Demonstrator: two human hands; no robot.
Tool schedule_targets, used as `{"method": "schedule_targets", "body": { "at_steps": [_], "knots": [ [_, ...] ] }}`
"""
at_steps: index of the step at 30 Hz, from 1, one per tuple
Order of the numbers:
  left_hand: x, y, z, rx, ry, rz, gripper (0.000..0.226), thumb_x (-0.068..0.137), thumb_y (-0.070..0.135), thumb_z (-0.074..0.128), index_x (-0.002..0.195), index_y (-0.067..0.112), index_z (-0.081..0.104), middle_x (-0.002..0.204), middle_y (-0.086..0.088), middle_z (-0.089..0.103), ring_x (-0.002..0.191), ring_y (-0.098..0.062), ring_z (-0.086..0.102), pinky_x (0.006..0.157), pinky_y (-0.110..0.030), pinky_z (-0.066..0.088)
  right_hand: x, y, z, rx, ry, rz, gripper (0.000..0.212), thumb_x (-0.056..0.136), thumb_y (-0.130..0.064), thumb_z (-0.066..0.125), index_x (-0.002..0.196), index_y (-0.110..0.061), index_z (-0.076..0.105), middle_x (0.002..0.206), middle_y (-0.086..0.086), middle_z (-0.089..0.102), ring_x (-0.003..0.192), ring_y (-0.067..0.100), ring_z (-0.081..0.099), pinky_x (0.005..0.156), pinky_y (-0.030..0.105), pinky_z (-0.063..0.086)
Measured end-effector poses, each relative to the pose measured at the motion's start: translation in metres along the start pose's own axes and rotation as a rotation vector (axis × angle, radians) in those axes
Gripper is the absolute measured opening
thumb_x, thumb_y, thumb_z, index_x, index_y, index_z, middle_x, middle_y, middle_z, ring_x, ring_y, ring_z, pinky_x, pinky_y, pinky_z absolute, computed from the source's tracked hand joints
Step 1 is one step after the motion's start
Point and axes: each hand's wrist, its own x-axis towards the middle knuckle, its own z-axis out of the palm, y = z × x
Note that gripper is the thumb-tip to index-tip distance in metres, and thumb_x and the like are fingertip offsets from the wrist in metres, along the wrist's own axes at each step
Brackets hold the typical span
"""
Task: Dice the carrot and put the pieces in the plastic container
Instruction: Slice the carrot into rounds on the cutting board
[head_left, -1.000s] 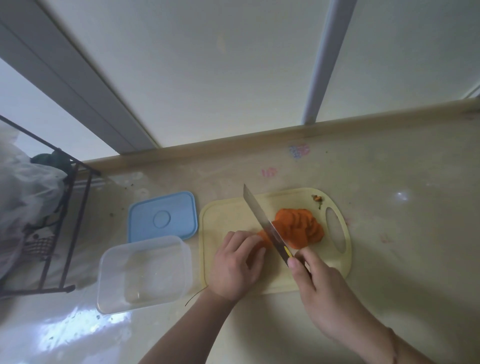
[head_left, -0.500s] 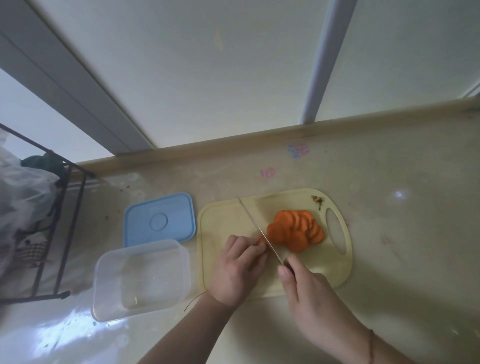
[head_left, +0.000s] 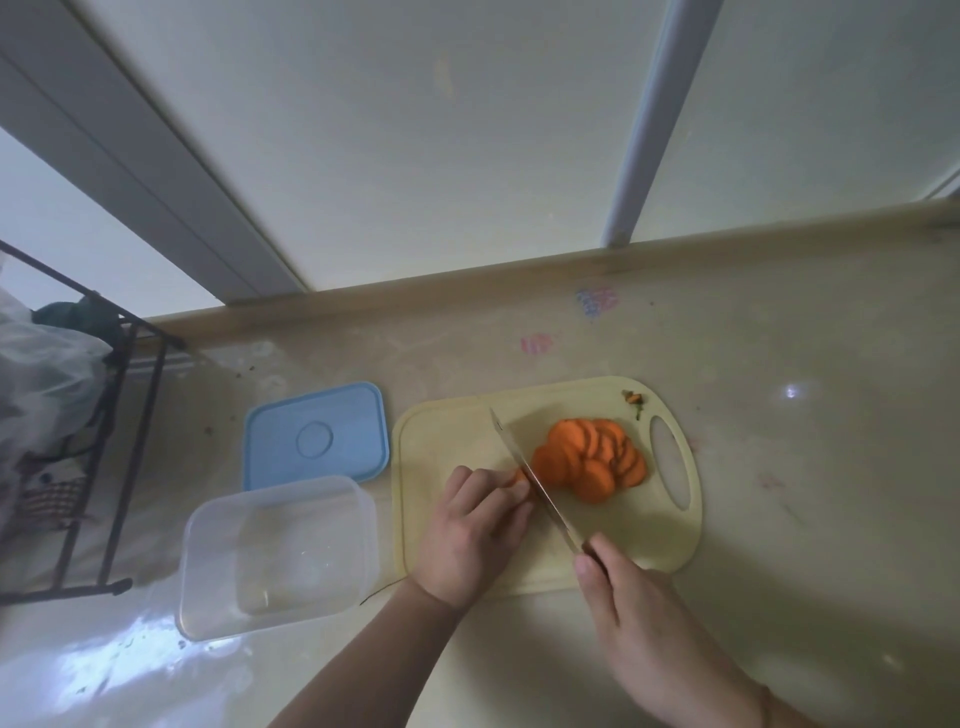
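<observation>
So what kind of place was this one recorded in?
Most likely a home kitchen counter by a window. A yellow cutting board holds carrot slices, a knife is cutting, and a dark wire rack stands at the left, beside a clear plastic container and its blue lid.

My feed is dim and soft, lit by flat daylight through the frosted window panes (head_left: 415, 156) ahead, so shadows fall faint toward me. Glare smears the glossy beige worktop (head_left: 805, 467) at lower left, with a small bright spot at right. The wide lens bows the grey window frame (head_left: 130, 145), and the edges look hazy.
</observation>
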Motion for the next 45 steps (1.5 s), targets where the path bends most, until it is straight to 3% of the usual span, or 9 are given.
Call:
{"method": "schedule_targets", "body": {
  "at_steps": [4,10,14,21,29,34,40,45],
  "knots": [
    [0.001,0.003,0.000,-0.002,0.013,0.002,0.012,0.089,0.015,0.075,0.098,0.007,0.075,0.097,-0.002,0.064,0.074,-0.027,0.058,0.067,-0.035,0.052,0.029,-0.006,0.012,-0.047,0.036,0.001,0.029,0.100,-0.045,0.026,0.091,-0.023,0.042,0.069,0.001,0.055,0.070,0.020,0.054,0.068,0.041,0.037],
    [0.001,0.005,-0.007,-0.009,-0.015,-0.041,0.016,0.088,0.008,0.074,0.104,0.006,0.072,0.107,-0.010,0.064,0.086,-0.028,0.061,0.075,-0.036,0.053,0.038,-0.008,0.002,0.064,0.121,0.021,0.029,0.100,-0.040,0.036,0.077,-0.023,0.039,0.054,-0.001,0.047,0.050,0.012,0.047,0.052,0.031,0.035],
    [0.000,0.007,-0.007,0.009,0.018,-0.070,0.018,0.083,0.005,0.077,0.101,0.006,0.073,0.094,-0.006,0.065,0.081,-0.026,0.062,0.071,-0.037,0.053,0.021,-0.013,-0.010,0.100,0.103,-0.016,0.028,0.100,-0.040,0.036,0.079,-0.021,0.041,0.051,-0.007,0.047,0.046,0.012,0.040,0.047,0.025,0.029],
    [0.001,0.009,-0.008,-0.004,0.001,-0.110,0.014,0.082,0.006,0.076,0.095,0.008,0.072,0.088,-0.003,0.062,0.080,-0.022,0.060,0.070,-0.032,0.051,-0.003,-0.022,-0.009,0.023,0.071,-0.062,0.039,0.089,-0.059,0.024,0.086,-0.023,0.039,0.062,-0.012,0.053,0.055,0.014,0.046,0.053,0.029,0.032],
    [0.000,0.004,-0.005,-0.041,-0.006,-0.080,0.015,0.083,0.004,0.076,0.095,0.008,0.069,0.089,-0.005,0.061,0.078,-0.026,0.059,0.069,-0.035,0.051,-0.007,-0.019,-0.005,-0.007,0.043,-0.029,0.029,0.097,-0.051,0.028,0.084,-0.026,0.034,0.063,-0.015,0.053,0.056,0.015,0.044,0.057,0.034,0.032],
    [0.000,0.001,-0.002,-0.027,0.017,-0.015,0.016,0.088,0.005,0.071,0.098,0.013,0.061,0.086,-0.005,0.058,0.073,-0.027,0.056,0.067,-0.033,0.048,0.009,-0.022,0.003,-0.046,0.071,-0.066,0.029,0.099,-0.048,0.026,0.083,-0.025,0.034,0.057,0.001,0.047,0.061,0.019,0.048,0.062,0.042,0.035],
    [0.001,-0.006,-0.001,-0.034,0.014,-0.008,0.009,0.088,0.005,0.072,0.096,0.006,0.067,0.088,-0.006,0.060,0.075,-0.027,0.058,0.071,-0.033,0.050,0.033,-0.028,0.012,-0.115,0.082,-0.051,0.025,0.102,-0.045,0.025,0.086,-0.027,0.032,0.059,-0.003,0.043,0.060,0.022,0.041,0.059,0.039,0.031],
    [0.003,-0.008,-0.002,-0.039,0.036,0.008,0.022,0.086,0.006,0.075,0.100,0.013,0.062,0.090,-0.002,0.057,0.074,-0.027,0.060,0.069,-0.034,0.051,0.024,-0.024,0.008,-0.077,0.078,-0.075,0.027,0.101,-0.047,0.027,0.084,-0.027,0.033,0.059,-0.002,0.044,0.060,0.020,0.044,0.059,0.037,0.031]
  ]
}}
